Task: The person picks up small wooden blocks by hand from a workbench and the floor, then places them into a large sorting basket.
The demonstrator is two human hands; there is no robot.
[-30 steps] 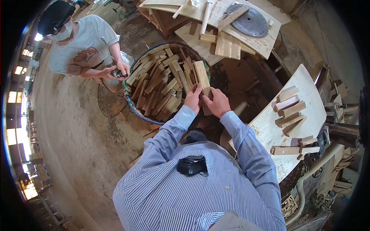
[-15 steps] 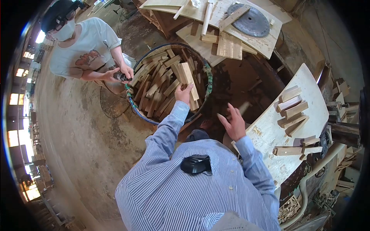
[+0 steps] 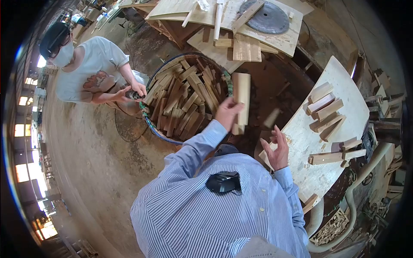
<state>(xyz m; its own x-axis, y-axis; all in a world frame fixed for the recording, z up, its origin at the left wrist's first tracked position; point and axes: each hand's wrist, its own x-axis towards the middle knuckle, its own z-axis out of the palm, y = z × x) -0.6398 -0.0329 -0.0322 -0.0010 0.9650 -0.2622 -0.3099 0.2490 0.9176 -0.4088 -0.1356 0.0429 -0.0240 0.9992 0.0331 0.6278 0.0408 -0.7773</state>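
Note:
My left hand (image 3: 229, 114) is closed around pale wooden blocks (image 3: 242, 92), held lengthwise together just past the right rim of a large round basket (image 3: 161, 136). Inside that basket lie many similar wooden blocks (image 3: 189, 101), heaped at all angles. My right hand (image 3: 277, 150) hovers by the left edge of a pale board (image 3: 297, 161), with thumb and fingers apart and nothing in them. On the board, several cut blocks (image 3: 326, 103) lie side by side, and a few more blocks (image 3: 325, 158) rest lower down.
A person (image 3: 97, 77) in a white shirt stands left of the basket, holding a small dark object. At the top, a circular saw blade (image 3: 269, 19) lies on a plywood sheet (image 3: 185, 10). A ribbed hose (image 3: 353, 202) curves past the board's lower right.
My left hand has lifted the blocks out of the basket and carried them right, past its rim. My right hand has shifted slightly right and down, still spread.

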